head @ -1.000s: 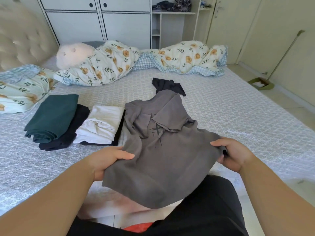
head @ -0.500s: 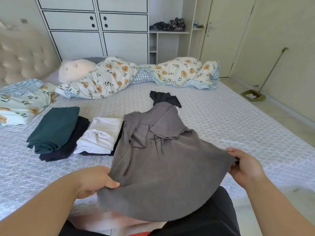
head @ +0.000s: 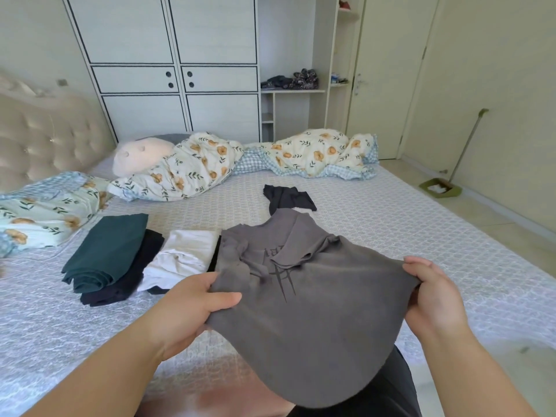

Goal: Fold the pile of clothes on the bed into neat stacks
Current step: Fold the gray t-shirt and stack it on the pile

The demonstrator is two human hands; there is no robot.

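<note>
From the head camera, the person is holding a grey T-shirt point(head: 304, 299) stretched out over the near edge of the bed point(head: 421, 236), its far part lying crumpled on the sheet. The left hand point(head: 192, 308) is pinching the shirt's left edge, thumb on top; the right hand point(head: 433, 293) is gripping the right edge, fingers curled round the cloth. Progress looks well along: to the left, a green folded garment point(head: 105, 251) is sitting on a dark folded one point(head: 132, 278), with a white folded piece point(head: 183, 257) just beside them. Left to do, by the look of it: this shirt, plus a small black garment point(head: 288, 198) lying loose farther back. The shirt's near hem is hanging off the bed, and its print is partly covered by a fold and is proving unreadable.
</note>
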